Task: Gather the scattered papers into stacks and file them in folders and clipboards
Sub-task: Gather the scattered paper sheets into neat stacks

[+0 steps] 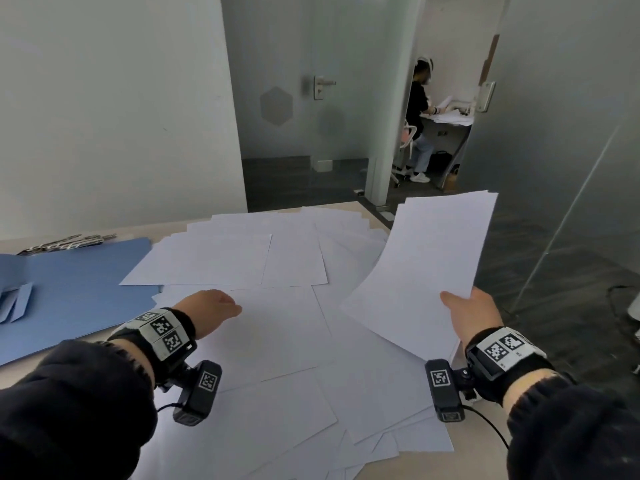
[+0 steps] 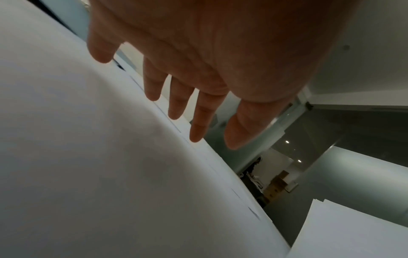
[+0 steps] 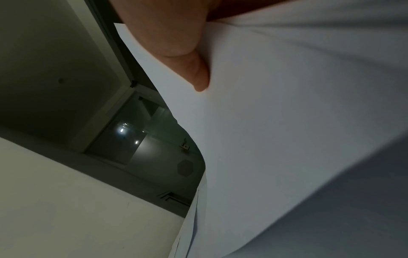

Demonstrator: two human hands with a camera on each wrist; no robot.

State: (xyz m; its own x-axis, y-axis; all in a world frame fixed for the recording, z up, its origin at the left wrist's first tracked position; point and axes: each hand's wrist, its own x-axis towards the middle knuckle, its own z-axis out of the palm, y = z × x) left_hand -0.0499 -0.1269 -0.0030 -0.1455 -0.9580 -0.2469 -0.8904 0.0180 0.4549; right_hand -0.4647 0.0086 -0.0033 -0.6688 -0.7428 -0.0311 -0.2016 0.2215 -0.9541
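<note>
Many white sheets (image 1: 277, 327) lie scattered and overlapping across the table. My right hand (image 1: 472, 315) pinches the near edge of a small stack of white papers (image 1: 429, 268), lifted and tilted over the table's right side; the thumb (image 3: 194, 73) lies on top of the stack (image 3: 287, 122). My left hand (image 1: 211, 311) hovers just above the loose sheets (image 2: 99, 165) at centre left, its fingers (image 2: 176, 103) straight and spread, holding nothing. An open blue folder (image 1: 76, 292) lies flat at the left.
Metal clips of clipboards (image 1: 65, 243) show at the far left behind the folder. The table's right edge (image 1: 381, 213) drops to a dark floor. A glass partition (image 1: 571, 168) stands at the right. Another person (image 1: 420, 116) sits at a desk in the far room.
</note>
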